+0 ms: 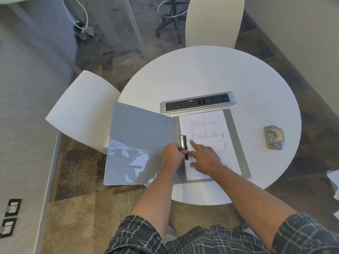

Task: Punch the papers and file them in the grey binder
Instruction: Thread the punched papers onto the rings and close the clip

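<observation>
Together, the left hand has its fingers pinched shut on the black ring clip at the binder's spine, while the right hand lies spread flat on the printed papers, index finger extended, its grip apart and holding nothing. One grey binder lies open on the round white tabletop, its left cover overhanging the edge. One hole punch sits well apart to the right. One power strip sits just beyond the binder. Two white chairs stand around.
</observation>
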